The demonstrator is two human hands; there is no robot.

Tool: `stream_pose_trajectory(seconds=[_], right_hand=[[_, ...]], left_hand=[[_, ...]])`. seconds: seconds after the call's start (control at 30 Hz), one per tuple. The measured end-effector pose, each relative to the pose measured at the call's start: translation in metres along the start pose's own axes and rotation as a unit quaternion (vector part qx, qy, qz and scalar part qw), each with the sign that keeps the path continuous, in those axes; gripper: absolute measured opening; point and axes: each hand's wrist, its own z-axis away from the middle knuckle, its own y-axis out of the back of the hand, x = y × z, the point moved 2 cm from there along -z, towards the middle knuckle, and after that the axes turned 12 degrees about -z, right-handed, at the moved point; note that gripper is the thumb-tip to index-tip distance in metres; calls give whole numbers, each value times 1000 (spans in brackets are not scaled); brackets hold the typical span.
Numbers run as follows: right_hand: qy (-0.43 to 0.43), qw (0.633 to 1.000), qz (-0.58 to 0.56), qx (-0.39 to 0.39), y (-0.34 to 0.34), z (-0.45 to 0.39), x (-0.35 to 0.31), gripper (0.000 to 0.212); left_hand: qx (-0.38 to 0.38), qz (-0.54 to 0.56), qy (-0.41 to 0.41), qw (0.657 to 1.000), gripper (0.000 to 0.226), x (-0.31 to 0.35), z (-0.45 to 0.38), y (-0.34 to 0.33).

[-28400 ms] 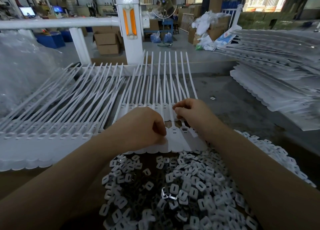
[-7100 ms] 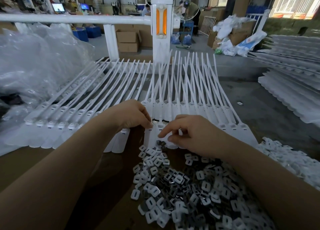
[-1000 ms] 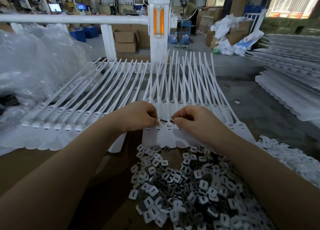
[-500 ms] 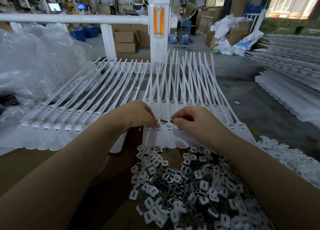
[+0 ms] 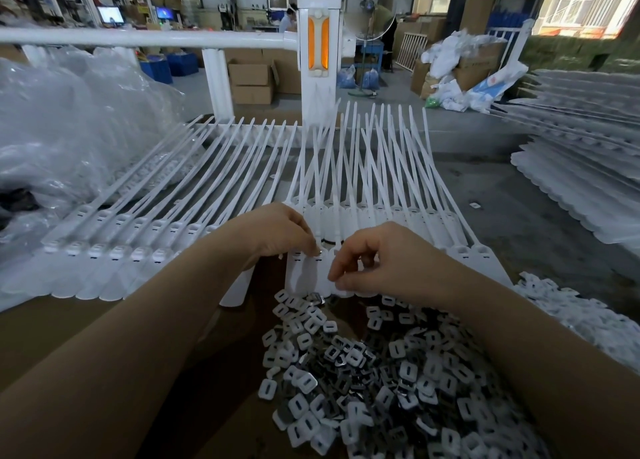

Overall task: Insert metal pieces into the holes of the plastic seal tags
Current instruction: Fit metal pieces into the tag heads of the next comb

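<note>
A strip of white plastic seal tags [image 5: 349,216] lies in front of me, heads toward me and long tails fanning away. My left hand [image 5: 277,232] rests on the tag heads and pinches a small metal piece [image 5: 319,251] at one hole. My right hand [image 5: 377,261] hovers just right of it, above the flat tag ends, with thumb and forefinger curled toward each other; whether they hold anything I cannot tell. A heap of small metal pieces [image 5: 381,372] with white faces lies below both hands.
Another strip of seal tags [image 5: 138,244] lies to the left on the brown board [image 5: 69,337]. Clear plastic bags [image 5: 69,129] pile up at far left. Stacked tag strips [image 5: 581,168] fill the right. A white post [image 5: 320,53] and rail stand behind.
My right hand has drawn back from the tag hole, down and to the right. My left hand stays at the tag heads with the metal piece.
</note>
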Motion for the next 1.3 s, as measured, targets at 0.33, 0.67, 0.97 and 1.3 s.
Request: stream_pose_trajectory(seconds=[0.33, 0.67, 0.97, 1.3], right_hand=[[63, 996, 40, -45, -5, 2, -3, 26], [84, 991, 92, -51, -12, 0, -2, 13], [55, 997, 33, -36, -6, 0, -3, 3], [3, 992, -72, 104, 6, -1, 3, 13]], left_hand=[[2, -6, -2, 1000, 15, 0, 2, 1], [7, -8, -2, 1000, 15, 0, 2, 1], [11, -17, -12, 1000, 15, -1, 4, 2], [21, -15, -34, 999, 7, 6, 6, 5]])
